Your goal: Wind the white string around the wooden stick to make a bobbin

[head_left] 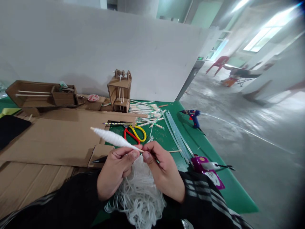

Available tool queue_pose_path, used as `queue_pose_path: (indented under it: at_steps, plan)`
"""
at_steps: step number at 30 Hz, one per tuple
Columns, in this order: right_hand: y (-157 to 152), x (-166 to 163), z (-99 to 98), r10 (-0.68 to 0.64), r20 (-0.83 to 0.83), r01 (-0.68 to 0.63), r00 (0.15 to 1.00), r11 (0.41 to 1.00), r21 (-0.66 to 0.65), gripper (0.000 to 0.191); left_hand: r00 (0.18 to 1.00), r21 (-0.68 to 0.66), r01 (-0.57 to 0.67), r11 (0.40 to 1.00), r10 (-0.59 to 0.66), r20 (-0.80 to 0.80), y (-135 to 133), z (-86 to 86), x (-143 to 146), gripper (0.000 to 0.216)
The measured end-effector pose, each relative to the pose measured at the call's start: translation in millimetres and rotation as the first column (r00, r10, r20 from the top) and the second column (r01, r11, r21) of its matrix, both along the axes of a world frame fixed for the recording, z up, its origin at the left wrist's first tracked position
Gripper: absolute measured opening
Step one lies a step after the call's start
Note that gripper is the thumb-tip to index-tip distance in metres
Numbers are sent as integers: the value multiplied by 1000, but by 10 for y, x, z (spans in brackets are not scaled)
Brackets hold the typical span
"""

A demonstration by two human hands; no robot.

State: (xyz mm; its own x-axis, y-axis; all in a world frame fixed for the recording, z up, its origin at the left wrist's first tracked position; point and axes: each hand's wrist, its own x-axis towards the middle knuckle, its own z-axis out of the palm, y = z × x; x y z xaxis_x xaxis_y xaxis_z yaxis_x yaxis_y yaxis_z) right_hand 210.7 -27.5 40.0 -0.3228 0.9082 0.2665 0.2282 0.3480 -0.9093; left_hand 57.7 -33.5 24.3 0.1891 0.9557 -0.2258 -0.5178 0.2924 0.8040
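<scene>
Between my two hands is a thin wooden stick wound thickly with white yarn (111,137), its bare tip pointing up and to the left. My left hand (118,167) pinches the tapered lower end of the winding between thumb and fingers. Close beside it, my right hand (164,170) grips the bare end of the stick with thumb and forefinger. Below both hands hangs a loose tangle of white yarn (140,197). Scissors with red and yellow handles (137,134) lie on the table just beyond the hands.
Cardboard sheets (59,136) cover the table's left side, with a cardboard tower (119,90) and box (38,95) behind. Wooden sticks (147,111) and clear glue sticks (175,133) lie ahead. A blue glue gun (194,118) and purple package (207,170) sit near the right edge.
</scene>
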Motion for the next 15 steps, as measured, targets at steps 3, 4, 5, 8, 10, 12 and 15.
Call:
queue_pose_path:
  at_steps: [3,4,5,8,10,12,15]
  plan:
    - [7,4,-6,-45,82,40,996,997,63,21,1000,0,-5,1000,5,-17,-5,1,4,28]
    - [1,2,-11,-47,92,41,995,997,64,22,1000,-3,-8,1000,8,-23,-8,3,4,29]
    - [-8,-1,-16,-41,89,37,995,998,53,21,1000,-7,-10,1000,10,-27,-11,6,5,29]
    - [-40,-11,-37,-14,9,14,1000,1000,-10,10,1000,-23,-10,1000,9,-26,-21,14,5,30]
    - [-50,-13,-47,6,-46,-8,999,999,-38,9,1000,-25,-8,1000,8,-18,-23,17,6,29]
    - [-41,-11,-50,11,-49,-12,999,999,-29,9,1000,-16,-18,1000,18,-11,-18,16,8,28]
    - [-8,-9,-45,-37,12,36,999,998,44,8,999,-3,-33,999,33,-2,1,8,10,27]
